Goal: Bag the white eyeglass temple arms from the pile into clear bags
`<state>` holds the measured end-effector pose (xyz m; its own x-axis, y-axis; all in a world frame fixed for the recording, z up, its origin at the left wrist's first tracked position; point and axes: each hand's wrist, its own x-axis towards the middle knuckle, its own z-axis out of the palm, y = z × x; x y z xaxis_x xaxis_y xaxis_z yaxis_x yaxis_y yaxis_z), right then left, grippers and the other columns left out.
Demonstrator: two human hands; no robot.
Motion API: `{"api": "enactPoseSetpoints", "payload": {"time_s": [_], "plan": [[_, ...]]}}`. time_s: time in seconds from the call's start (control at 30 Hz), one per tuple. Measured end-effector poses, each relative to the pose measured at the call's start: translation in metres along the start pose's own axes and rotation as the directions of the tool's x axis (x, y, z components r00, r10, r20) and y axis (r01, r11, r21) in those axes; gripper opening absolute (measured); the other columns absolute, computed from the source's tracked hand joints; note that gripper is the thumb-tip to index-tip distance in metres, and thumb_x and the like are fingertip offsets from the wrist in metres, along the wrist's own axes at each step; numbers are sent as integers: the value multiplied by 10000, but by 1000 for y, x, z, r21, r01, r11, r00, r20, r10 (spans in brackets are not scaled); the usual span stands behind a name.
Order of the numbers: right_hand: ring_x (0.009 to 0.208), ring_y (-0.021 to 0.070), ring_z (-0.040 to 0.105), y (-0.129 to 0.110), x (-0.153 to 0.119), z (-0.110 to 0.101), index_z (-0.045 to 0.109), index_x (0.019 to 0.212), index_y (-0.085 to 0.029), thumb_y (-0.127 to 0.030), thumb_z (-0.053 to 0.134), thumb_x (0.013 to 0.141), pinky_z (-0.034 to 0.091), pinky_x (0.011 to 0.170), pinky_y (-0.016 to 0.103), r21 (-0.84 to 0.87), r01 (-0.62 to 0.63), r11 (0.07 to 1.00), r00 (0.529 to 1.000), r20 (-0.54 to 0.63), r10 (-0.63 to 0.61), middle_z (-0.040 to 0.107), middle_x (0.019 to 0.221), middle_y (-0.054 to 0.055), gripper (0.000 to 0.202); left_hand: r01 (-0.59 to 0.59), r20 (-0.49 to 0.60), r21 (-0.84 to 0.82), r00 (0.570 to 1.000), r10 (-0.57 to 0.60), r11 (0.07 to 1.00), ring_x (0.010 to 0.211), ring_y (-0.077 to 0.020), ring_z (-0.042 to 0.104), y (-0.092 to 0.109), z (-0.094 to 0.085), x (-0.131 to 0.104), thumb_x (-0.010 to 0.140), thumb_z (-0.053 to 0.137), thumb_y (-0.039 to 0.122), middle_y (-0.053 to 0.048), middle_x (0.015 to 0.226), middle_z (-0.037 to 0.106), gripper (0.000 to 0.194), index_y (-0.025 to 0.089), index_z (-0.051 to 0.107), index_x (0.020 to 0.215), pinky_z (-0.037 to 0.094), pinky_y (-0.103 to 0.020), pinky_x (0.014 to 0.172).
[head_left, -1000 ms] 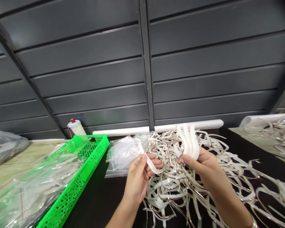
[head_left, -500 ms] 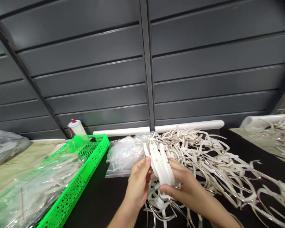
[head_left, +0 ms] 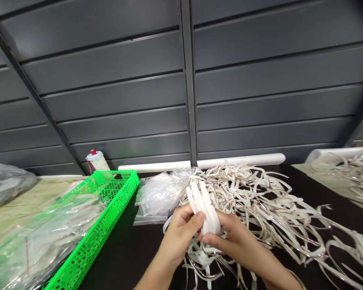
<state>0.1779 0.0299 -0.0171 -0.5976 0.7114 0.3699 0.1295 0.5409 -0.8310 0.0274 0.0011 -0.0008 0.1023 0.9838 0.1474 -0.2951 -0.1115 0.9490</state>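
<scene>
White strips point(head_left: 210, 216) in both hands point(head_left: 182, 229) point(head_left: 231, 233)

From my end, through the head camera, I saw the left hand point(head_left: 180, 231) and the right hand point(head_left: 230, 235) together holding a small bundle of curved white strips point(head_left: 211, 218), the left thumb pressed against its near face. Around and beyond them, a tangled heap of white and shiny strips point(head_left: 272, 203) sprawled over the black worktop point(head_left: 117, 253). To its left I made out clear plastic bags point(head_left: 160, 197), then a green crate point(head_left: 106, 219) with filled bags point(head_left: 54, 241) inside and a red-topped cup point(head_left: 99, 162) behind.
</scene>
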Motion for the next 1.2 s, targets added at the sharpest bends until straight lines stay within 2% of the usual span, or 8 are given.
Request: {"api": "enactPoseSetpoints", "payload": {"time_s": [0.13, 0.27, 0.37, 0.53, 0.67, 0.97, 1.1, 1.2], "plan": [[815, 182, 576, 2, -2, 4, 611, 939, -179, -211, 622, 812, 450, 722, 294, -43, -41, 998, 997, 64, 44, 629, 938, 53, 131, 41, 8, -128, 999, -40, 991, 752, -171, 613, -3, 4, -3, 734, 728, 381, -95, 961, 698, 272, 142, 743, 862, 461, -245, 689], [866, 192, 582, -2, 0, 2, 562, 1037, -187, -147, 668, 747, 441, 734, 290, -14, -92, 996, 988, 122, 93, 619, 1016, 51, 312, 126, -53, -311, 987, -150, 942, 660, -162, 636, -3, 7, 0, 783, 679, 331, -114, 928, 721, 209, 124, 699, 807, 482, -248, 610], [759, 166, 567, -6, 2, -4, 551, 939, -201, -73, 681, 689, 405, 673, 275, -68, -113, 991, 982, 142, 121, 629, 843, -8, 309, 170, -53, -526, 971, -231, 833, 691, -193, 675, -1, 5, 7, 882, 549, 301, -119, 913, 736, 207, 143, 646, 789, 503, -280, 599], [714, 156, 525, -6, 4, -7, 525, 870, -215, -61, 639, 716, 366, 646, 272, -239, -113, 964, 990, 53, 129, 608, 802, -24, 247, 202, -23, -790, 934, -357, 579, 847, -217, 714, 5, 2, 16, 988, 309, 258, -89, 749, 746, 408, 132, 633, 773, 533, -344, 765], [725, 153, 536, -5, 4, -3, 516, 876, -207, -65, 594, 779, 383, 660, 268, -218, -72, 973, 997, 14, 77, 618, 819, -13, 190, 190, -25, -852, 916, -400, 488, 769, -204, 729, 8, 0, 17, 1003, 250, 279, -72, 703, 747, 475, 115, 647, 801, 546, -338, 752], [798, 157, 572, 0, 5, -4, 586, 952, -198, -151, 546, 865, 421, 716, 273, -172, 21, 985, 1000, 21, -18, 637, 893, 18, 106, 125, -85, -887, 902, -424, 444, 755, -200, 719, 11, -5, 16, 988, 330, 305, -90, 746, 729, 364, 79, 614, 960, 563, -348, 739], [659, 122, 553, 2, 6, -4, 640, 844, -204, -109, 657, 765, 390, 609, 235, -95, -68, 993, 993, 91, 77, 638, 750, -31, 125, 47, -92, -949, 904, -418, 312, 483, -82, 616, 16, -12, 15, 994, 307, 324, 5, 547, 588, 366, 92, 572, 893, 534, -205, 565], [677, 120, 553, -2, 7, -3, 661, 813, -209, -120, 745, 704, 375, 630, 233, -111, -90, 990, 985, 140, 105, 652, 747, -41, 164, 43, -38, -974, 938, -344, 223, 316, -20, 440, 17, -15, 12, 1000, 287, 331, 87, 449, 417, 373, 97, 546, 867, 387, -115, 384]]}}
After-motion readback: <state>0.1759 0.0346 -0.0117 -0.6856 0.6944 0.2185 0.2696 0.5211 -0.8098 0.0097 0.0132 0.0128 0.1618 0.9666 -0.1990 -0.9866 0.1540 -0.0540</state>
